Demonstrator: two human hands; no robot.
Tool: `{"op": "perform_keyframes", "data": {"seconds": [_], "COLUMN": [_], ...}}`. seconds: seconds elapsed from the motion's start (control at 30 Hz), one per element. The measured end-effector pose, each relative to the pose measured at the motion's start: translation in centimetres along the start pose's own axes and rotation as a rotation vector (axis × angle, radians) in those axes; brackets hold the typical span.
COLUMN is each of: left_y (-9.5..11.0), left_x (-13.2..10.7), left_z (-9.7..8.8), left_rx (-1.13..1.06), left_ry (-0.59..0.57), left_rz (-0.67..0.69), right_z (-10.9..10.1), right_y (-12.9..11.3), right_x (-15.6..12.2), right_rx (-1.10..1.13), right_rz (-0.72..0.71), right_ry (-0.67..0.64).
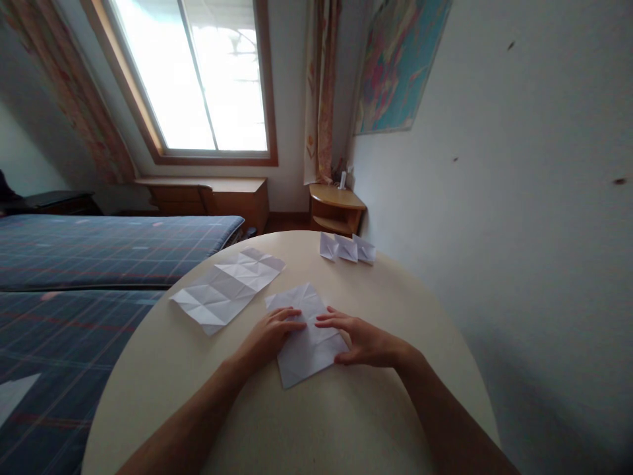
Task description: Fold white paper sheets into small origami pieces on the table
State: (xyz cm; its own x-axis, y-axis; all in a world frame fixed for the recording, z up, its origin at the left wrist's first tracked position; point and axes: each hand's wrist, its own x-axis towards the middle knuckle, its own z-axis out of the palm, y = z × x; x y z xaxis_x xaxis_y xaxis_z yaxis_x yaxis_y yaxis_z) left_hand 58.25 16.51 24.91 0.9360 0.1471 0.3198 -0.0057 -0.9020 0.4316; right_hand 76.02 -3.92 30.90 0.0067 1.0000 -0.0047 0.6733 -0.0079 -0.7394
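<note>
A partly folded sheet of white paper (307,359) lies on the round cream table (316,435) in front of me. My left hand (279,328) rests on its left side, fingers stretched across the surface. From the right, my right hand (359,338) touches the paper with spread fingers, the thumb at its right edge. Beyond and to the left is a creased, unfolded white sheet (227,287) with a grid of fold lines. Near the table's far edge stand three small folded paper pieces (347,248) in a row.
A bed with a blue plaid cover (99,254) is on the left, with a white sheet (17,396) on it. The wall (534,264) runs close along the right. A wooden corner shelf (337,198) and a desk (212,188) stand beyond the table, below the window (198,79).
</note>
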Motion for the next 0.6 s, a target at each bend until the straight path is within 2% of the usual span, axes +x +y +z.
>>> {"op": "perform_keyframes", "data": {"seconds": [0.17,0.33,0.5,0.6], "left_y": [0.8,2.3,4.5,5.7], "left_x": [0.3,0.3,-0.2,-0.4], "left_z": [-0.5,-1.0,-1.7,-2.0], "left_rx": [0.029,0.098,0.118,0.143], "left_ry": [0.001,-0.054,-0.116,-0.155], "left_rz": [0.069,0.082,0.127,0.141], "right_z": [0.0,0.0,0.3,0.8], "right_y": [0.2,1.2,1.8,2.0], "right_x": [-0.3,-0.1,0.7,1.1], "right_rx": [-0.109,-0.160,-0.217,-0.239], "right_rz": [0.106,0.184,0.105,0.025], "right_ry": [0.011,0.083,0.208,0.216]}}
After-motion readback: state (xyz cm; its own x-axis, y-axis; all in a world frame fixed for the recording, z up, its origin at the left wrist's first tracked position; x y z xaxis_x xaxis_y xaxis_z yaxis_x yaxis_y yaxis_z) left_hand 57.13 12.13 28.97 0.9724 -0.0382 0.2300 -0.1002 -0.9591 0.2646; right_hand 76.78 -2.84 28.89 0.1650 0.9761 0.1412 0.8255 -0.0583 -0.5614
